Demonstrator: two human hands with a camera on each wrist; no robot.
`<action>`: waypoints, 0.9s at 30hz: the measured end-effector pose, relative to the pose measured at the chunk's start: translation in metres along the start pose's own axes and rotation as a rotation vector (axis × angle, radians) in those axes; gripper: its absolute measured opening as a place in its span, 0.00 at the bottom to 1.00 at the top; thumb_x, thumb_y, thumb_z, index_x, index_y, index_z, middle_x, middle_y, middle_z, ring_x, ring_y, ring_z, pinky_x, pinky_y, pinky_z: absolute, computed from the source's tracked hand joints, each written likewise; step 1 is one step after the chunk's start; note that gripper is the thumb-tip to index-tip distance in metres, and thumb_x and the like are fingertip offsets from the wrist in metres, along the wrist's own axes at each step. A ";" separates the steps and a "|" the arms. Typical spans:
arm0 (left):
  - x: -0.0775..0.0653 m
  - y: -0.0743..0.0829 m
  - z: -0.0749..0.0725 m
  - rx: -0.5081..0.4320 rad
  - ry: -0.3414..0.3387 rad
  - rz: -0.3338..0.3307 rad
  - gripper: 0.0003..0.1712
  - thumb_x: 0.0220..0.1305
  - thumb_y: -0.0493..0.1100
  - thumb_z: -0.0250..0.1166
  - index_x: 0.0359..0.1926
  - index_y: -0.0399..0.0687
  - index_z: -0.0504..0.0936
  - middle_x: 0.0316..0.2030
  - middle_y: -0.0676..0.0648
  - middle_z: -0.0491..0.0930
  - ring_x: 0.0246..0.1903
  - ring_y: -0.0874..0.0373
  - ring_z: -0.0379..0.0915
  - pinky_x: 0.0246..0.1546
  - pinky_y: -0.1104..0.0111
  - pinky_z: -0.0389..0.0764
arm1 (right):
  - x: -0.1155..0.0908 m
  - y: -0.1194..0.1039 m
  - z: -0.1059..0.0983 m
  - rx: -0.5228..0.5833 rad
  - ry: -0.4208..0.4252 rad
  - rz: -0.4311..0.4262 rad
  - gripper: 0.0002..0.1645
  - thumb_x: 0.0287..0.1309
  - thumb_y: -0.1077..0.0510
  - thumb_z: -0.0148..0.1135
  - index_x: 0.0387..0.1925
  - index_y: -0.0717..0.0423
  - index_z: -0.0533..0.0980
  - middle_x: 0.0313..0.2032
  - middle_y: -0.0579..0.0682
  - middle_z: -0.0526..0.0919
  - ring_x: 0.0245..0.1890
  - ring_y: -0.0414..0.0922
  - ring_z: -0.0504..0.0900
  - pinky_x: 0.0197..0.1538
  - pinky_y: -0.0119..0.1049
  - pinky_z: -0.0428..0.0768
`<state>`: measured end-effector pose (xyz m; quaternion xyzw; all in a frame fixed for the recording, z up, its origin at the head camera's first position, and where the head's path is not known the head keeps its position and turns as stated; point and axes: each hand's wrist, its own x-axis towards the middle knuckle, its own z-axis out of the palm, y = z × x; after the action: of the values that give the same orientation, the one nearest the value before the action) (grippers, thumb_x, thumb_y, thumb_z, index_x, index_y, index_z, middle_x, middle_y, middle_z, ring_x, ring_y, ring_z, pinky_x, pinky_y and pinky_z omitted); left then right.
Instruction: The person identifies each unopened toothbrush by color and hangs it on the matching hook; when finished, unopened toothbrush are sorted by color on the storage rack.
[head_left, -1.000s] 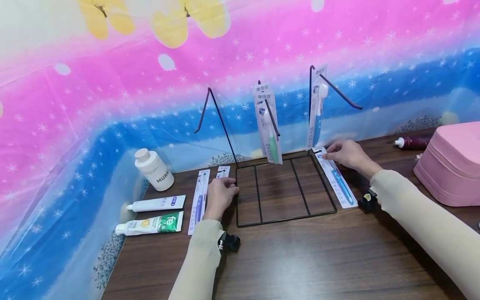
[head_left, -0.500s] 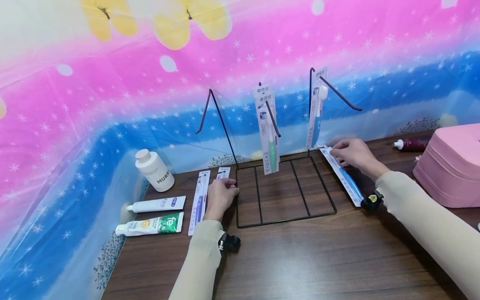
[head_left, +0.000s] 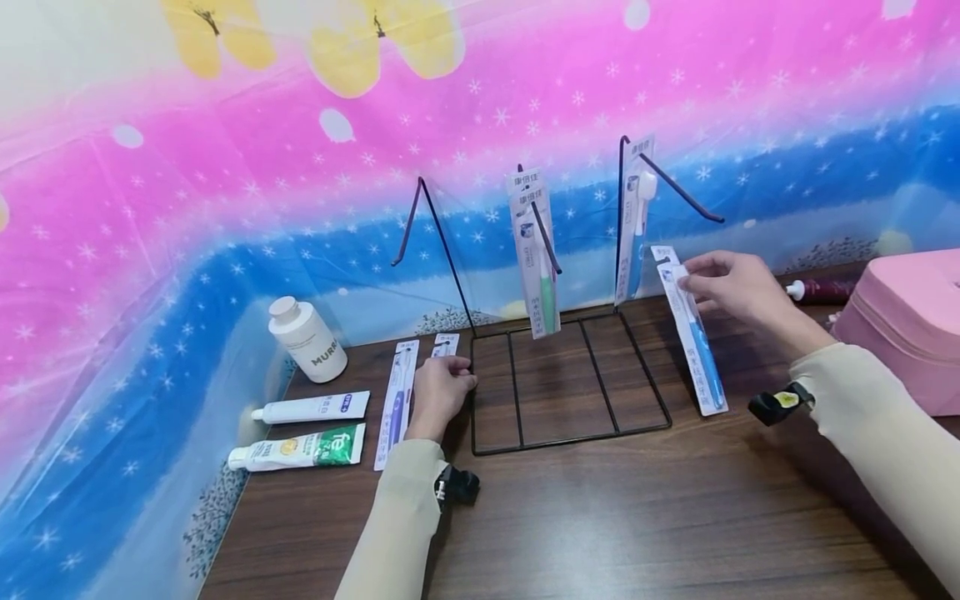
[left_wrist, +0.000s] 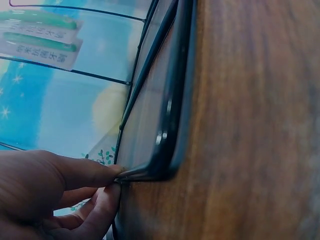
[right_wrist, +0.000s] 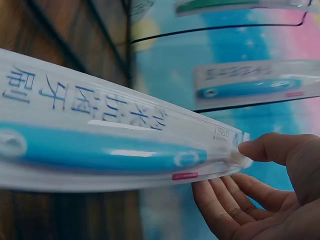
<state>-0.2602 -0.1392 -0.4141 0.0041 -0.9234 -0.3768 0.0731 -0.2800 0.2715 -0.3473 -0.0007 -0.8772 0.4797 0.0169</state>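
Pinching a blue packaged toothbrush (head_left: 694, 333) near its top in the right hand (head_left: 738, 292), holding it tilted just right of the black wire rack (head_left: 602, 377), pinching the rack's left edge in the left hand (head_left: 442, 387)

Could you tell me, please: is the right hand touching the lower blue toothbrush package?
Touching. The right wrist view shows the right hand holding the package at its brush-head end, thumb pressed against it.

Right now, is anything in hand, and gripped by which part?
Right hand: a packaged blue toothbrush, fingers at the pack's upper, bristle end. Left hand: the wire rack, pinched at the left side of its base.
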 end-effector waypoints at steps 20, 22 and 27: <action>0.000 0.000 -0.001 -0.011 0.000 0.015 0.12 0.58 0.35 0.69 0.44 0.38 0.86 0.33 0.47 0.83 0.34 0.55 0.78 0.34 0.64 0.79 | -0.080 -0.049 -0.038 0.013 0.251 -0.251 0.29 0.55 0.47 0.70 0.59 0.47 0.75 0.42 0.45 0.83 0.37 0.36 0.82 0.36 0.26 0.73; -0.001 0.001 -0.001 -0.013 0.000 0.013 0.12 0.58 0.35 0.69 0.44 0.38 0.86 0.33 0.47 0.83 0.34 0.55 0.78 0.34 0.63 0.79 | -0.088 -0.055 -0.040 0.051 0.273 -0.284 0.29 0.56 0.51 0.70 0.60 0.46 0.74 0.44 0.46 0.82 0.38 0.37 0.81 0.35 0.23 0.73; 0.000 0.000 -0.001 -0.005 -0.002 0.012 0.12 0.58 0.35 0.69 0.44 0.38 0.86 0.33 0.47 0.83 0.34 0.55 0.78 0.34 0.63 0.79 | -0.108 -0.063 -0.045 0.092 0.314 -0.343 0.30 0.57 0.57 0.69 0.62 0.47 0.72 0.48 0.47 0.80 0.39 0.39 0.80 0.32 0.24 0.73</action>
<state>-0.2602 -0.1398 -0.4139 -0.0022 -0.9226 -0.3784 0.0744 -0.1701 0.2731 -0.2732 0.0747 -0.8283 0.5035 0.2342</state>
